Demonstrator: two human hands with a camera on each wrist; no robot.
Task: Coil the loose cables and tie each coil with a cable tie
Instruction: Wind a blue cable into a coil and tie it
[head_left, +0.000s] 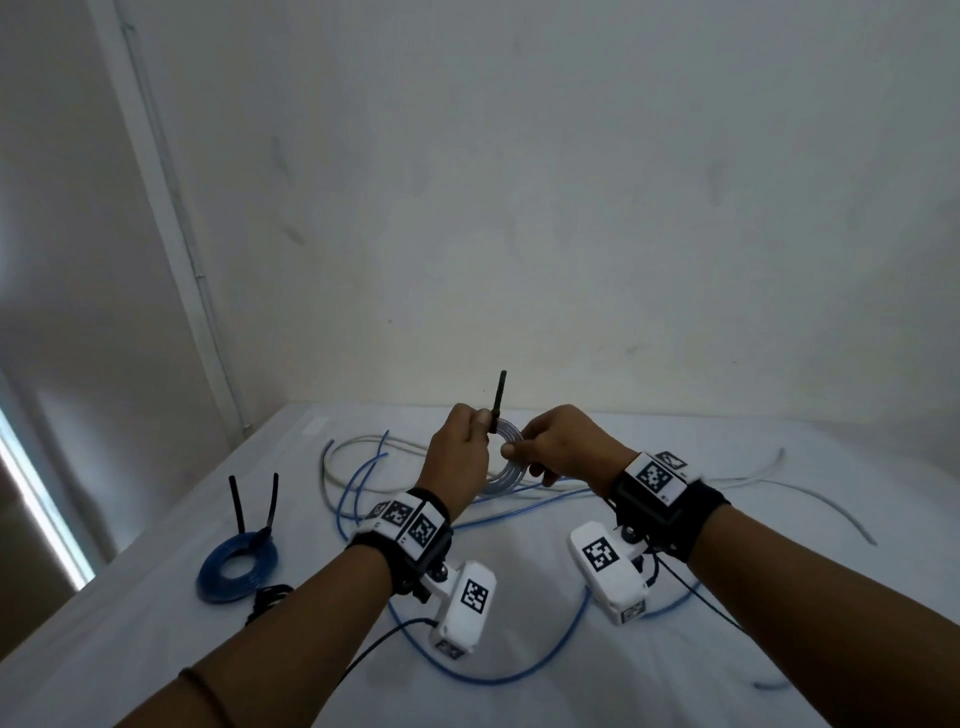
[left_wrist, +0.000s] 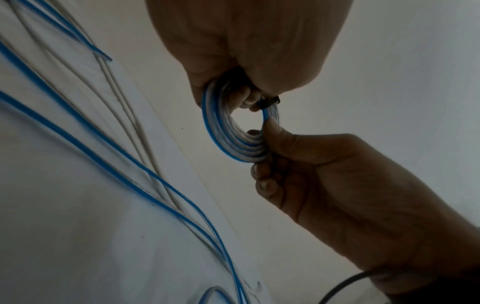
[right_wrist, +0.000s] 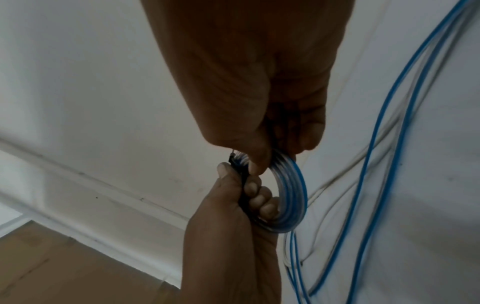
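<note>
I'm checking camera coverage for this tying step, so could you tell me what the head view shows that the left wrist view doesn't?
Only the head view shows the finished dark blue coil lying on the table, already tied, and the black tie's tail sticking up above the hands. Only the left wrist view shows the tie wrapped round the held coil. Both show the left hand and right hand gripping that coil, with loose blue and white cables behind.

pale-blue coil (head_left: 503, 462) held aloft, black tie (head_left: 497, 397) upright
</note>
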